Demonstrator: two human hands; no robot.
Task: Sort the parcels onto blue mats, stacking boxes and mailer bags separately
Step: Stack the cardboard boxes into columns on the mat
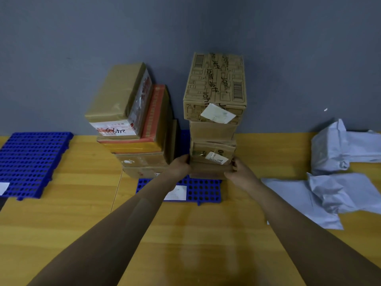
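Two stacks of cardboard boxes stand on the middle blue mat [203, 191] against the grey wall. The left stack [132, 129] leans, topped by a taped brown box. The right stack [214, 112] is taller, topped by a printed box with handwriting. My left hand [180, 165] grips the left side of the bottom box [208, 170] of the right stack. My right hand [237, 171] grips that box's right side. Grey mailer bags [334, 182] lie loose on the table at the right.
A second blue mat [28, 162] lies at the far left of the wooden table with a white label at its near edge. A white label [177, 193] rests on the middle mat. The wall runs directly behind the stacks.
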